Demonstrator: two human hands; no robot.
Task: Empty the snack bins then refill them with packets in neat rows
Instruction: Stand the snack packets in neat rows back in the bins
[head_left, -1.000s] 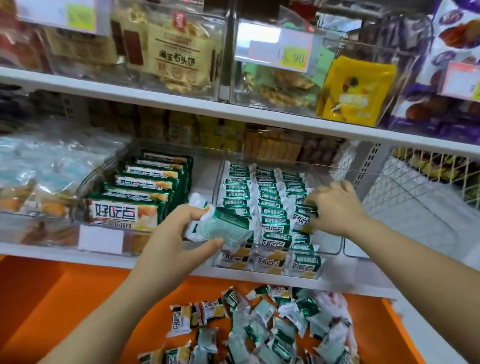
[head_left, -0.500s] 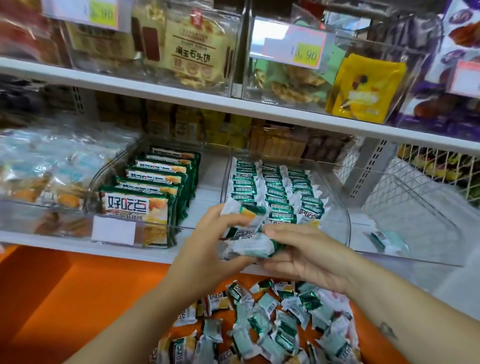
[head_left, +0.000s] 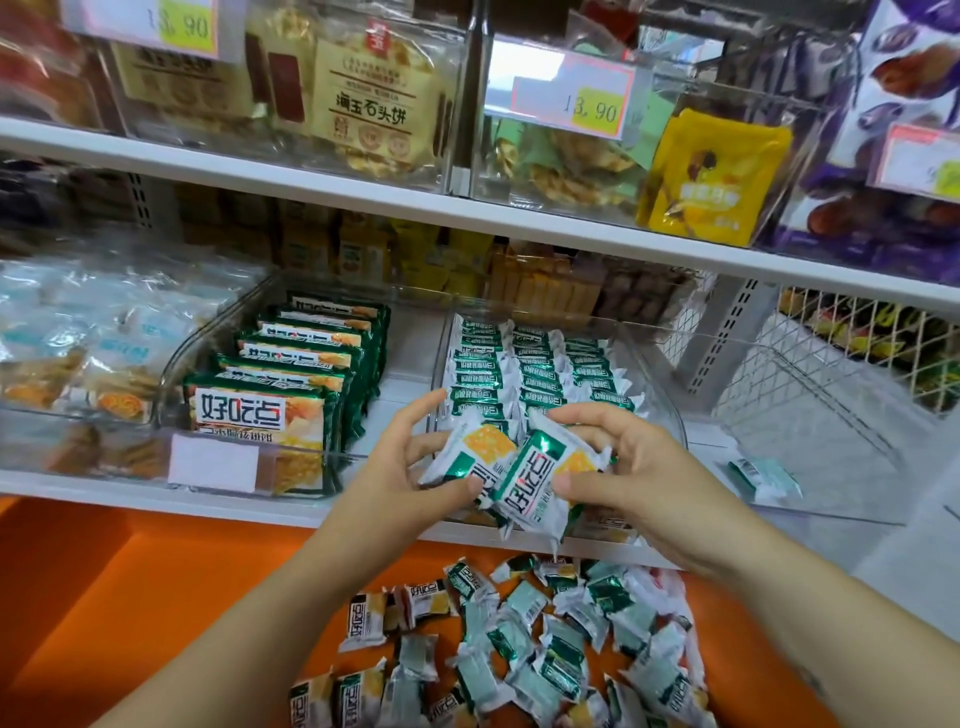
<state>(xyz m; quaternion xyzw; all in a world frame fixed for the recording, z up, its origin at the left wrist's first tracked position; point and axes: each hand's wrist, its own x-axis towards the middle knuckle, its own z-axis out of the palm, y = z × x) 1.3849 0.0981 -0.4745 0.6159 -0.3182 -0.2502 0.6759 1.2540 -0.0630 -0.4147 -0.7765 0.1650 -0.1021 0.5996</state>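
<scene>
A clear snack bin (head_left: 667, 410) on the middle shelf holds small green-and-white packets standing in three neat rows (head_left: 535, 364). In front of it my left hand (head_left: 400, 467) pinches one white packet with a yellow cracker picture (head_left: 470, 454). My right hand (head_left: 634, 467) holds a second such packet (head_left: 540, 483) beside the first; the two packets overlap. Below, a loose pile of the same packets (head_left: 524, 639) lies on the orange surface (head_left: 156, 597).
Left of it, another clear bin (head_left: 208, 338) holds larger green packets in a row. At the right stands a clear bin (head_left: 831, 441) with one pale packet (head_left: 763, 475) inside. The white shelf above (head_left: 363, 192) carries more bins with price tags.
My right hand left the rows in the bin and came to the packets in my left hand. Both hands now hold packets face up in front of the bin.
</scene>
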